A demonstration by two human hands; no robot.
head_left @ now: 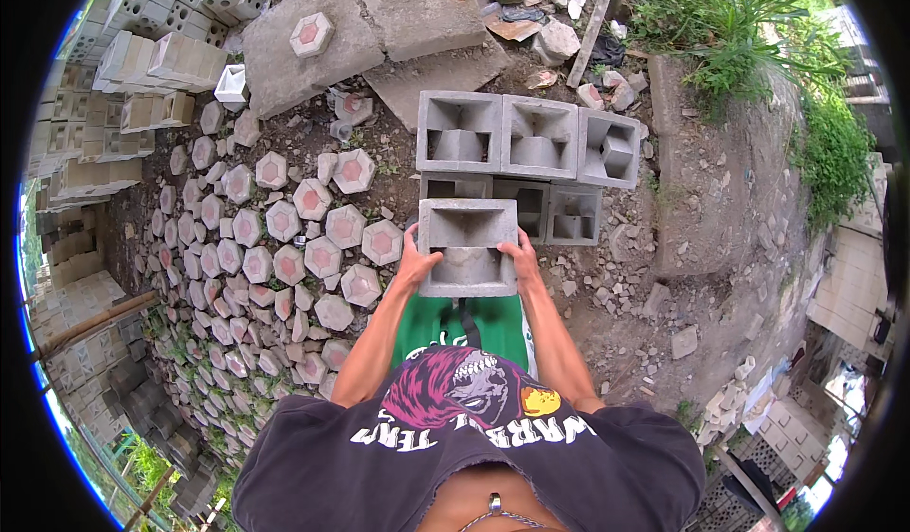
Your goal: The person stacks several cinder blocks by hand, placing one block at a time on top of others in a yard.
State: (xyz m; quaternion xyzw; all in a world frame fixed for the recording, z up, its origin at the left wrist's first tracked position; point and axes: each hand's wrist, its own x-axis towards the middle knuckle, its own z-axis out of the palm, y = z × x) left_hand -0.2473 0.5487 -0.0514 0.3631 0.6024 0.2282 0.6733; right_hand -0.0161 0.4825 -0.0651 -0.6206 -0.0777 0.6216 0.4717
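Note:
A grey hollow concrete block (467,288) is held in front of my body, its square opening facing up. My left hand (414,262) grips its left side, with the thumb on the near face. On the opposite side my right hand (519,255) clasps the block, thumb over the edge. Just beyond it stands a stack of similar blocks, with an upper row of three; its left block (459,98), middle block (540,106) and right block (623,121) show their cavities. The held block partly covers the lower row (574,194).
Many hexagonal pavers (322,256) with reddish centres cover the ground at left. Pale block stacks (180,61) stand at far left. A cracked concrete slab (417,11) lies ahead. Rubble (684,342) and a raised concrete ledge (701,172) are at right, with green plants (730,30) beyond.

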